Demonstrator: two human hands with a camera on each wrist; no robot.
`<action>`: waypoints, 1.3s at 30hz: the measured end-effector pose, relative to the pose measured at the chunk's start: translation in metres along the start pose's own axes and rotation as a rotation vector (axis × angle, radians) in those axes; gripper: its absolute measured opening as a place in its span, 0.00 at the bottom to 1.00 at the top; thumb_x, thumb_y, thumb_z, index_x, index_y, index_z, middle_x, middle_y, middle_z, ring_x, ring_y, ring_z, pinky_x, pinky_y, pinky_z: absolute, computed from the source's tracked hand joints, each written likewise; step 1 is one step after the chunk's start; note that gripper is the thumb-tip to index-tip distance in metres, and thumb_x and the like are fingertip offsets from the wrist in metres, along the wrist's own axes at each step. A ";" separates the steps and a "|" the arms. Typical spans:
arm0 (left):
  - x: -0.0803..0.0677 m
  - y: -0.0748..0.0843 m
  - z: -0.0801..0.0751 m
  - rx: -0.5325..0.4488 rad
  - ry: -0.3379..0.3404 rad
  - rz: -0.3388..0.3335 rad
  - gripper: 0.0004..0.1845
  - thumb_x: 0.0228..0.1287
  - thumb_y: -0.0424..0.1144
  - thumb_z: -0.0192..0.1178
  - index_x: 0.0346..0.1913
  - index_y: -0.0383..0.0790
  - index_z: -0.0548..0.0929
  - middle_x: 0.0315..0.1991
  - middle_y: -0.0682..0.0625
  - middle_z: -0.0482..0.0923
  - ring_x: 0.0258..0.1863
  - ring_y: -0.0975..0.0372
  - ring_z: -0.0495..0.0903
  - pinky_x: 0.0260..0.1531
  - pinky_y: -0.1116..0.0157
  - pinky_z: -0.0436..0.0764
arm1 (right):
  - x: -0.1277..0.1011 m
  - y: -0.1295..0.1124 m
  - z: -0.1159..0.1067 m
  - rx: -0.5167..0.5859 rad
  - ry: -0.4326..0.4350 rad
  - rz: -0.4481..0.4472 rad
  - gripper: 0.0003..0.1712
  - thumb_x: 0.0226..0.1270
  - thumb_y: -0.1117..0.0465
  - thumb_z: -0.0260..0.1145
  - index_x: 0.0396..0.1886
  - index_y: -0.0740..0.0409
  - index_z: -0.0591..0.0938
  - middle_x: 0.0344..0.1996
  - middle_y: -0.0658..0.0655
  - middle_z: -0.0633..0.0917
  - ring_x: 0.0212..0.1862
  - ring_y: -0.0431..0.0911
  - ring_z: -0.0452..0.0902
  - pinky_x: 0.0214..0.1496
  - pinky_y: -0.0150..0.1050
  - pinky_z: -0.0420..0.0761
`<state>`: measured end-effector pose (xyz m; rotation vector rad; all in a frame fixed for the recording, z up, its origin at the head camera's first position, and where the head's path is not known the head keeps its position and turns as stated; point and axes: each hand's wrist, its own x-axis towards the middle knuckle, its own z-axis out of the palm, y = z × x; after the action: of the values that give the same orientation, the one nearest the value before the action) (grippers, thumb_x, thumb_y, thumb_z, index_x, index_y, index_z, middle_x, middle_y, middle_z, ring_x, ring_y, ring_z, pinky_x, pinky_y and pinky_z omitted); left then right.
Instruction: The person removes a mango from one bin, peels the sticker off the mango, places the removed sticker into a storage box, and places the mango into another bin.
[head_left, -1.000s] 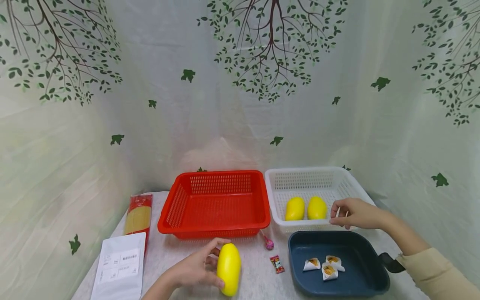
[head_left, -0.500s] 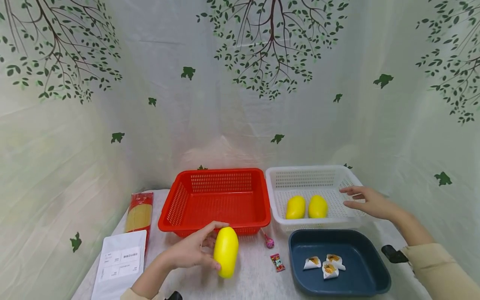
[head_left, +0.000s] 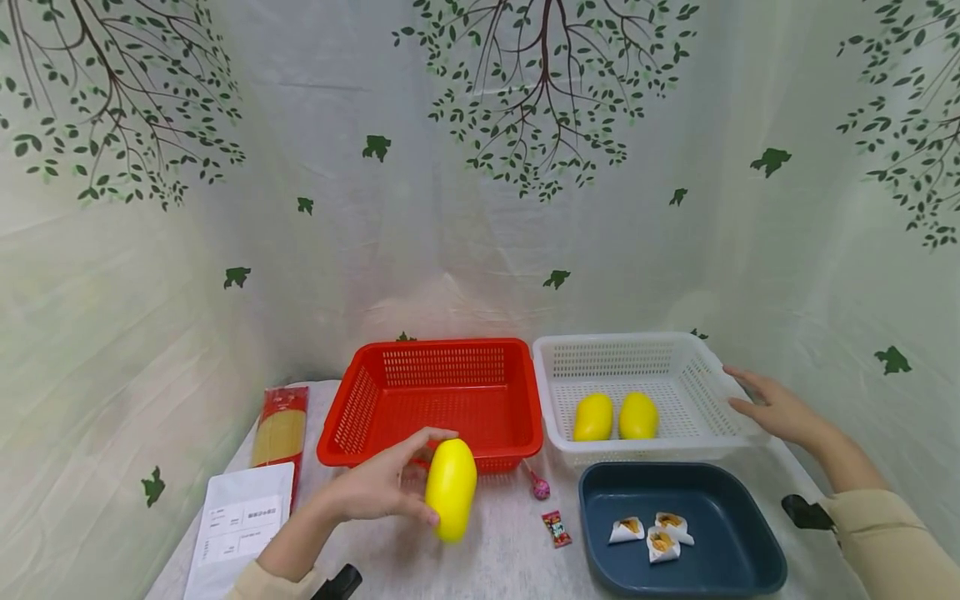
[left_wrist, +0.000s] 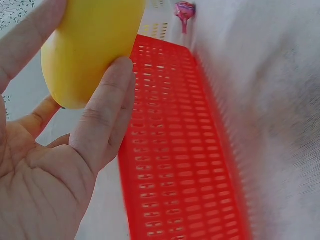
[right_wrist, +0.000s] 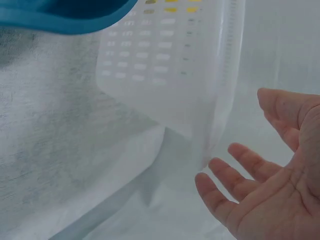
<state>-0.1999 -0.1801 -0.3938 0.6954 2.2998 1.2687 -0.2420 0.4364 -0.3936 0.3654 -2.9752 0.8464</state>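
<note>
My left hand holds a smooth yellow mango between thumb and fingers, in front of the red basket. In the left wrist view the mango stands above the palm, with fingers on both its sides. My right hand is at the right rim of the white basket, its fingers extended and holding nothing. The right wrist view has the fingertips close to that basket's corner; whether they touch cannot be told. Two more yellow mangoes lie side by side inside the white basket.
A dark blue pan with several small white-wrapped pieces stands front right. Between pan and red basket lie a lollipop and a wrapped candy. A white pouch and a noodle packet lie at left.
My left hand has raised the mango and carried it slightly away from me toward the red basket. The right hand has moved right, from the white basket's front to its right rim, fingers spreading.
</note>
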 end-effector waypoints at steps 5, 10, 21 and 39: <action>0.003 0.009 -0.006 0.018 0.015 0.002 0.52 0.52 0.46 0.85 0.77 0.62 0.66 0.65 0.47 0.74 0.62 0.50 0.76 0.58 0.51 0.89 | -0.005 0.006 -0.003 0.046 -0.028 0.061 0.35 0.84 0.68 0.54 0.80 0.80 0.54 0.74 0.91 0.58 0.71 0.89 0.58 0.65 0.82 0.69; 0.007 0.018 -0.012 0.022 0.023 -0.008 0.52 0.51 0.47 0.85 0.77 0.62 0.66 0.66 0.47 0.74 0.60 0.51 0.80 0.57 0.52 0.90 | -0.008 0.013 -0.004 0.100 -0.075 0.167 0.37 0.81 0.71 0.47 0.83 0.76 0.48 0.71 0.93 0.59 0.68 0.85 0.66 0.55 0.72 0.83; 0.021 0.032 -0.020 0.045 0.034 0.006 0.51 0.53 0.48 0.84 0.77 0.63 0.66 0.66 0.46 0.73 0.58 0.50 0.83 0.55 0.52 0.90 | -0.012 0.023 0.002 0.354 -0.139 0.263 0.33 0.85 0.69 0.39 0.83 0.75 0.44 0.65 0.88 0.67 0.54 0.56 0.81 0.50 0.54 0.90; 0.056 0.057 -0.024 0.113 0.066 0.026 0.51 0.50 0.51 0.86 0.75 0.66 0.67 0.67 0.50 0.74 0.60 0.50 0.82 0.51 0.54 0.91 | -0.023 0.041 0.021 0.565 -0.115 0.302 0.35 0.92 0.59 0.33 0.87 0.64 0.33 0.71 0.85 0.62 0.53 0.46 0.81 0.60 0.58 0.89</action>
<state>-0.2451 -0.1358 -0.3396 0.7340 2.4385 1.1973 -0.2283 0.4644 -0.4345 -0.0394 -2.8755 1.7572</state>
